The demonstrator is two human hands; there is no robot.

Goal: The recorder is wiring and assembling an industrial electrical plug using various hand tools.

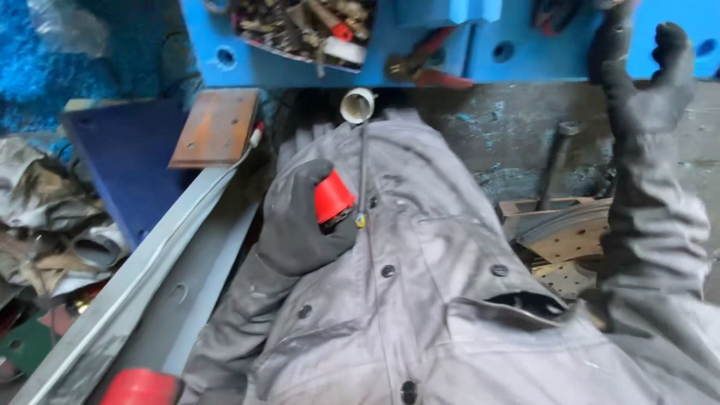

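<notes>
My left hand (296, 221), in a dark glove, is closed around a small red cap-shaped object (331, 196) held against my grey buttoned jacket (420, 300). My right hand (641, 64), also gloved, reaches up with fingers spread and rests on the edge of a blue metal workbench (450, 64). A white tube end (357, 104) on a thin rod pokes out just under the bench, above my left hand.
A tray of mixed brass and metal fittings (300, 26) and red-handled pliers (424, 60) lie on the bench. A rusty plate (217, 127), a grey metal channel (150, 277), rags (45, 217) and perforated metal parts (559, 240) surround me. A red object (142, 388) shows at the bottom.
</notes>
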